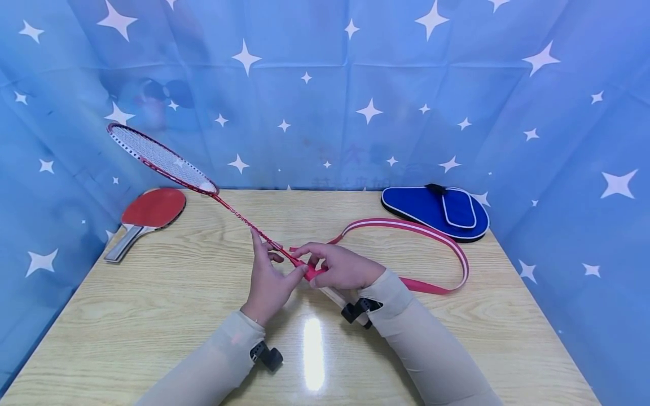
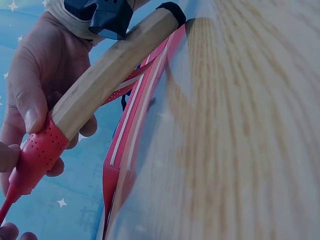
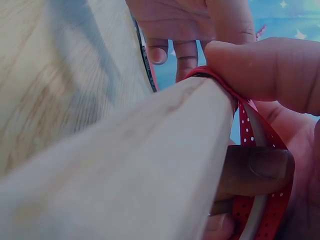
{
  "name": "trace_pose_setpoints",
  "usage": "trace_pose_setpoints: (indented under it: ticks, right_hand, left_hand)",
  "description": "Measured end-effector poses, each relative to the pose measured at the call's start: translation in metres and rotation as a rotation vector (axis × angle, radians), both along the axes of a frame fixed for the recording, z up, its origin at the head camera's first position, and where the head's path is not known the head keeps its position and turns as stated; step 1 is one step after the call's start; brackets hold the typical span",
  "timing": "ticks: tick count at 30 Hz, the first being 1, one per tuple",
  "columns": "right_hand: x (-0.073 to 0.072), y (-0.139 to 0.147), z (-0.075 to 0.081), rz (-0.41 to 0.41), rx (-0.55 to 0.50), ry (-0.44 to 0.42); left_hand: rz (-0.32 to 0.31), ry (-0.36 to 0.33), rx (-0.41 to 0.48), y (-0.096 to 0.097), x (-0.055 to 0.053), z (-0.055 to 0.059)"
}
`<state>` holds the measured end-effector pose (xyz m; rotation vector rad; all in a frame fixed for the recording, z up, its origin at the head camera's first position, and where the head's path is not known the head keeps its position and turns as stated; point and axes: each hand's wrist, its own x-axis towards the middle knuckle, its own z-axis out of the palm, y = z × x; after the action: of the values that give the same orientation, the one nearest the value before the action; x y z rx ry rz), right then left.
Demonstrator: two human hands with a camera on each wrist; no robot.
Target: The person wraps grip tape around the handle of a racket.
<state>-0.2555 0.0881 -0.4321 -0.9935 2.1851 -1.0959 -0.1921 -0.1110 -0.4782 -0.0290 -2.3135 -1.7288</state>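
Note:
A badminton racket (image 1: 233,211) slants above the table, its strung head up at the left. My left hand (image 1: 269,290) holds the red shaft near the cone, with the index finger extended along it. My right hand (image 1: 352,268) pinches red perforated grip tape (image 3: 260,131) against the top of the handle, thumb pressing on it. Tape covers the handle's upper end; below that, the bare wooden handle (image 2: 112,70) shows, with a black butt cap. From the right hand, the rest of the tape loops to the right over the table, a pale stripe along it.
A red table tennis paddle (image 1: 154,208) lies at the table's back left. The blue zippered paddle case (image 1: 421,206) rests at the back right, beyond the tape loop. A starred blue curtain (image 1: 315,124) hangs behind the wooden table (image 1: 152,316).

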Motion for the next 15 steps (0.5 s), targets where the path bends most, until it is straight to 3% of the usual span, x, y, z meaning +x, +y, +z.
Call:
trace_pose_setpoints:
  ticks: [8,15]
  right_hand:
    - [-0.0006,0.0012,0.0001,0.008,0.004,0.039]
    - [0.0003,0.0033,0.0053,0.003,0.015,0.021]
  left_hand:
    - [-0.005,-0.011,0.009,-0.0014,-0.0019,-0.0006]
    - [-0.007,-0.023,0.016,-0.0008,-0.0014,-0.0006]
